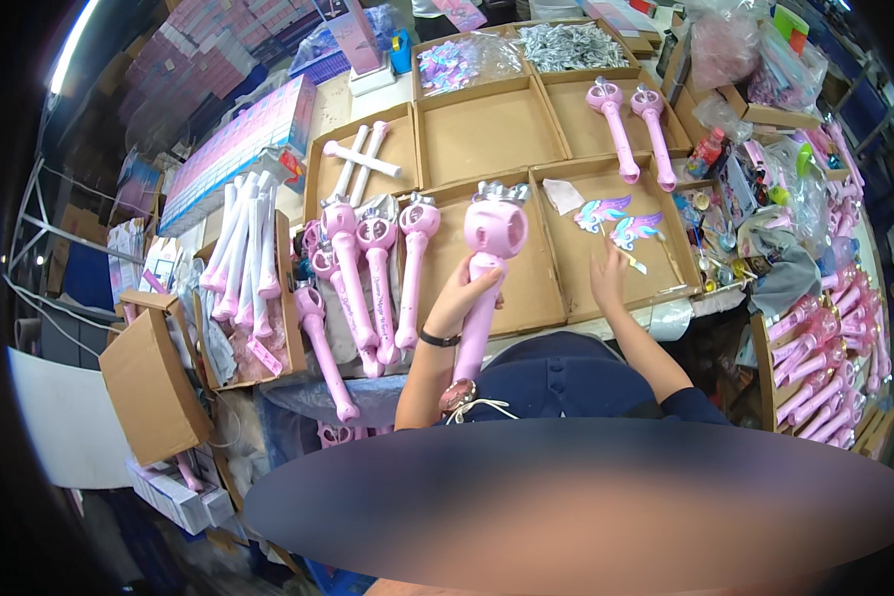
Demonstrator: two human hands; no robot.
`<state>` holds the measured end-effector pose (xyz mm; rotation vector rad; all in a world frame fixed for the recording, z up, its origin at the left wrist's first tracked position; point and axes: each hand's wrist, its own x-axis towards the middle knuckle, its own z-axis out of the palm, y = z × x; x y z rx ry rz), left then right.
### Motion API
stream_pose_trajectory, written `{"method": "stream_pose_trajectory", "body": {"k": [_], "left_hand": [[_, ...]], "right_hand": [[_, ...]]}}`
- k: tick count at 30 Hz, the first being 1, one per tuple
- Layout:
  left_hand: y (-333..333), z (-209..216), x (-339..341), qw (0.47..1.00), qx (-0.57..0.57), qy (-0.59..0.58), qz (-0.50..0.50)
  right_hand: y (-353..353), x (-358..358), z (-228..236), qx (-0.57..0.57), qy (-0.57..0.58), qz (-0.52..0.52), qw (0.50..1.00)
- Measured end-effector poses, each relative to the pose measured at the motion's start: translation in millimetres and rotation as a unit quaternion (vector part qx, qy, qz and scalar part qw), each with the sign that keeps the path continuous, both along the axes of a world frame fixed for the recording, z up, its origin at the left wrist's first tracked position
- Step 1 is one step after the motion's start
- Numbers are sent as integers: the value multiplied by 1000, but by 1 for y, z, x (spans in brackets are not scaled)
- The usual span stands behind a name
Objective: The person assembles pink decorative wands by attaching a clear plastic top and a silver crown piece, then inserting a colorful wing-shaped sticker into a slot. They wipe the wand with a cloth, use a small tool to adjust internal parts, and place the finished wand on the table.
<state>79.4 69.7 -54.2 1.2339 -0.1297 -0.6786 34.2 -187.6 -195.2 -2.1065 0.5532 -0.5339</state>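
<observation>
Many cardboard trays (487, 134) of pink wands (368, 268) crowd the workbench (333, 99).

Pink toy wand (484, 288): upright, slightly tilted, round open head with silver crown above the grip, handle end below. Pastel wing stickers (621, 221) lie flat just beyond the fingertips.

Left hand (459, 298) gripping pink toy wand (487, 273) upright by its handle; right hand (609, 276) reaching into cardboard tray (666, 273), fingertips just beside pastel wing stickers (621, 221); more pink wands (372, 268) lying left.
</observation>
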Motion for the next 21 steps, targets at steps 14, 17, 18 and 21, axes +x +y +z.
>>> {"method": "stream_pose_trajectory", "body": {"k": [14, 17, 18, 21], "left_hand": [[12, 10, 29, 993, -116, 10, -7], [8, 8, 33, 978, -194, 72, 27], [8, 6, 37, 974, -207, 93, 13], [4, 0, 43, 966, -216, 143, -2]], "right_hand": [[-72, 116, -73, -379, 176, 102, 903], [-83, 132, -78, -386, 243, 160, 875], [-89, 141, -72, -355, 310, 215, 855], [-89, 141, -42, -293, 253, 204, 899]]}}
